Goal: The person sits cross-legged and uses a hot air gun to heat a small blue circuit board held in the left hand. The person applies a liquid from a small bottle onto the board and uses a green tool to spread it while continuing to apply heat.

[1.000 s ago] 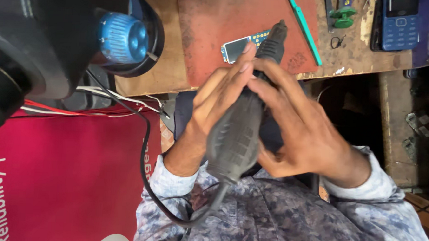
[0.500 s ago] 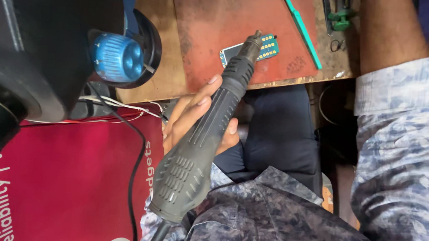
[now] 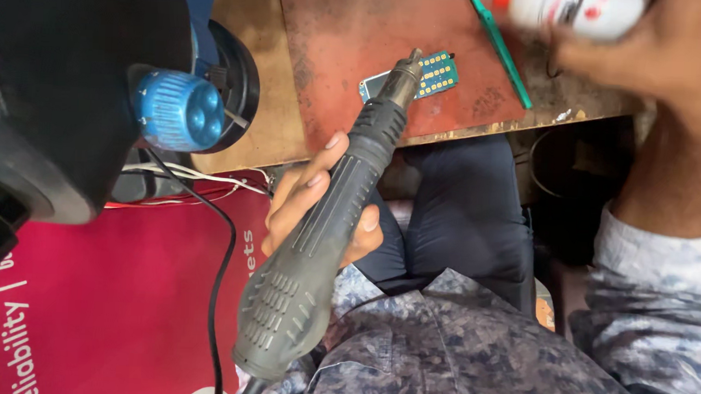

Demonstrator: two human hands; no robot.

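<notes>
My left hand point(image 3: 318, 211) is clamped mid-barrel on the grey hot-air handpiece point(image 3: 329, 235) (rigid, light-looking), nozzle at one o'clock over the fragile circuit board point(image 3: 435, 73); my right hand point(image 3: 609, 43) is wrapped around a blurred white can point(image 3: 579, 8).

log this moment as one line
left hand: holds hot-air tool | nozzle: over circuit board | right hand: holds white can

The grey hot-air gun point(image 3: 326, 219) was a long ribbed tool with vent slots near its wide back end and a narrow metal nozzle, lying slanted with the nozzle up over the small circuit board point(image 3: 435, 73). That board was blue-green with rows of gold pads and lay flat on a worn red mat point(image 3: 341, 55). A blurred white can point(image 3: 579, 10) with red marks sat at the top edge.
</notes>
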